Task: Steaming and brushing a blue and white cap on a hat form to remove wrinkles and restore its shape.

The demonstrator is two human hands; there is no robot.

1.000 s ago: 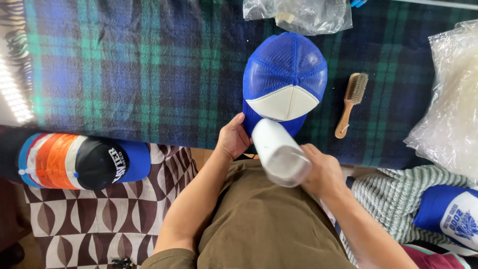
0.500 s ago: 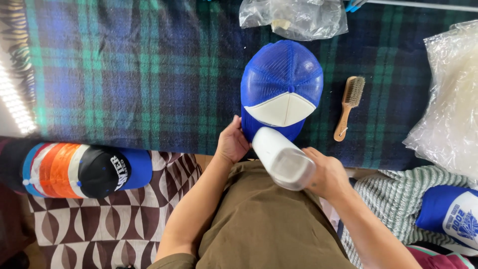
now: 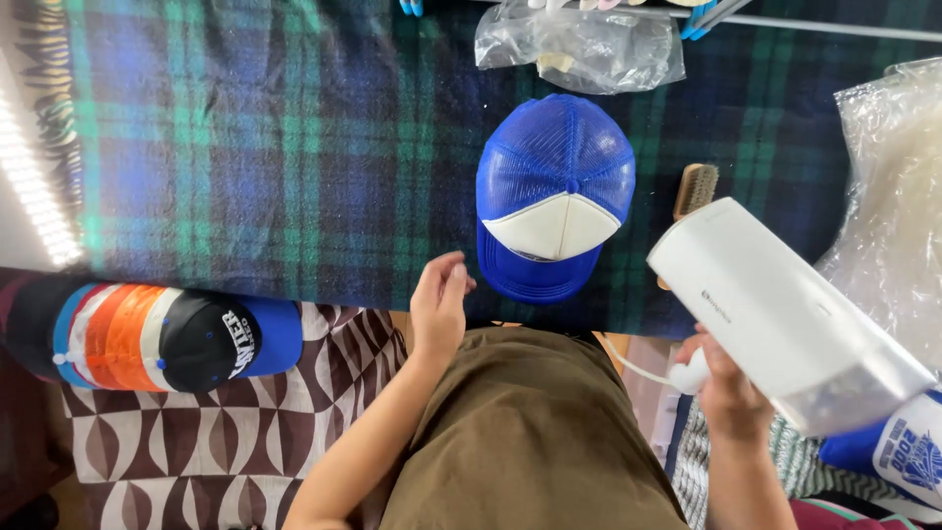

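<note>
A blue mesh cap (image 3: 554,191) with a white front panel lies on the plaid cloth (image 3: 275,147), its brim toward me. My left hand (image 3: 440,306) hovers just left of the brim, fingers loosely apart and holding nothing. My right hand (image 3: 721,378) grips the handle of a white handheld steamer (image 3: 785,309), raised to the right of the cap. The steamer partly hides a wooden brush (image 3: 695,188) lying beside the cap.
A stack of caps (image 3: 167,339) in blue, black and orange lies at the lower left on patterned fabric. A clear plastic bag (image 3: 579,44) sits beyond the cap. Crumpled plastic (image 3: 893,186) lies on the right, another blue-and-white cap (image 3: 908,447) at lower right.
My right hand has lifted the steamer off the cap's brim and swung it to the right. My left hand has let go of the brim and drawn back slightly.
</note>
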